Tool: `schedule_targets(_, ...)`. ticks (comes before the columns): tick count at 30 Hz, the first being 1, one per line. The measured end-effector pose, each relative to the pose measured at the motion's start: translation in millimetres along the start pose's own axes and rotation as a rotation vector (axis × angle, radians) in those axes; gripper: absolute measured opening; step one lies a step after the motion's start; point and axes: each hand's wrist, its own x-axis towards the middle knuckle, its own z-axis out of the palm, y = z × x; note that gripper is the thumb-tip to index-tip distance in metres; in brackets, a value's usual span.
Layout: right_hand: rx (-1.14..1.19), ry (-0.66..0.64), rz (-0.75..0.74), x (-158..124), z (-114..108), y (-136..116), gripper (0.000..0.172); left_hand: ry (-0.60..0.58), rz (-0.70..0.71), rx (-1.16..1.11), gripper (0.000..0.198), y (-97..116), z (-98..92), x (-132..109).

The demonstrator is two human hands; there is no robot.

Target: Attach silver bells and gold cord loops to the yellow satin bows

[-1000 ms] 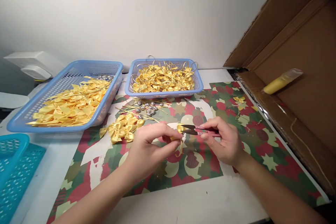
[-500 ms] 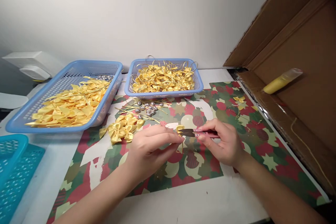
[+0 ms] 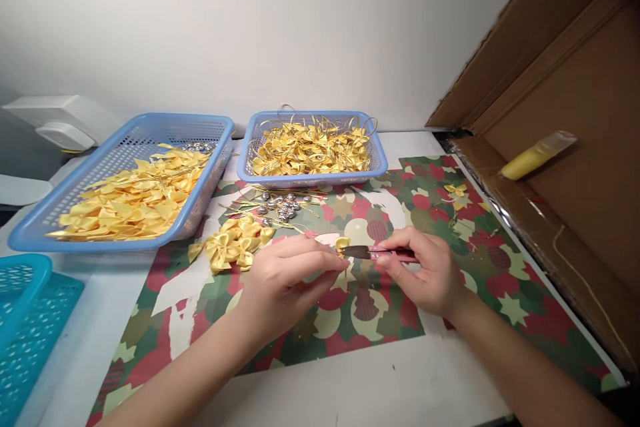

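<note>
My left hand (image 3: 295,270), closed with fingertips together, holds a small yellow ribbon bow (image 3: 342,244) at its edge. In my right hand (image 3: 425,267) is a slim pink-handled tool (image 3: 357,252) with dark, pointed blades; whether it is tweezers or snips I cannot tell. Its tip touches the bow, and the blades lie together. Just left of my left hand lies a small pile of yellow bows (image 3: 233,247). Behind it, silver bells (image 3: 285,207) are scattered among gold cords (image 3: 240,203). My left fingers hide part of the held bow.
A blue basket (image 3: 95,245) with yellow bows stands at left, and another blue basket (image 3: 313,180) with corded bows at the back. Teal baskets (image 3: 45,320) sit front left. Cardboard (image 3: 565,80) walls the right side, with a yellow tube (image 3: 537,155). Ribbon scraps (image 3: 456,191) lie nearby.
The tool's dark blades, slightly apart before, are now pressed together at the bow. Both hands have stayed almost in place.
</note>
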Motion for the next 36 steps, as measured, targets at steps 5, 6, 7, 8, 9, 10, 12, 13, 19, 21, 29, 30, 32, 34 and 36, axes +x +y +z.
schedule_targets(5,0.014,0.000,0.033,-2,2,1,0.004,-0.011,0.004,0.018,0.014,0,0.7,0)
schedule_targets(6,0.012,-0.001,0.038,-2,3,1,0.005,-0.012,0.007,0.022,0.015,0,1.0,0)
schedule_targets(7,0.010,-0.003,0.042,-2,3,1,0.005,-0.014,0.011,0.025,0.015,0,1.2,0)
schedule_targets(8,0.009,-0.005,0.043,-2,3,1,0.005,-0.017,0.015,0.028,0.015,0,1.3,0)
schedule_targets(9,0.009,-0.007,0.043,-2,3,1,0.005,-0.019,0.019,0.028,0.015,0,1.4,0)
schedule_targets(10,0.008,-0.008,0.042,-2,3,1,0.005,-0.021,0.021,0.028,0.015,0,1.3,0)
schedule_targets(12,0.005,-0.008,0.041,-2,3,1,0.005,-0.025,0.022,0.025,0.015,-1,0.8,0)
schedule_targets(13,0.002,-0.009,0.040,-2,3,0,0.005,-0.026,0.021,0.024,0.015,-1,0.5,0)
schedule_targets(19,-0.002,-0.012,0.048,-2,2,1,0.005,-0.042,0.002,0.027,0.015,-2,0.7,1)
schedule_targets(21,-0.001,-0.015,0.055,-2,3,2,0.005,-0.043,-0.010,0.029,0.014,-3,1.2,0)
schedule_targets(29,-0.002,-0.017,0.129,0,0,11,0.007,-0.102,-0.215,-0.120,0.013,-3,-0.2,0)
schedule_targets(30,-0.022,-0.008,0.157,1,-1,14,0.007,-0.100,-0.291,-0.173,0.012,-3,-0.4,0)
schedule_targets(32,-0.113,-0.013,0.223,4,0,21,0.010,-0.087,-0.460,-0.293,0.012,-3,-0.7,-1)
schedule_targets(34,-0.256,-0.051,0.267,5,1,28,0.013,-0.082,-0.598,-0.419,0.016,-3,-0.7,-1)
schedule_targets(36,-0.377,-0.107,0.264,6,4,33,0.014,-0.091,-0.689,-0.544,0.021,-4,-0.3,0)
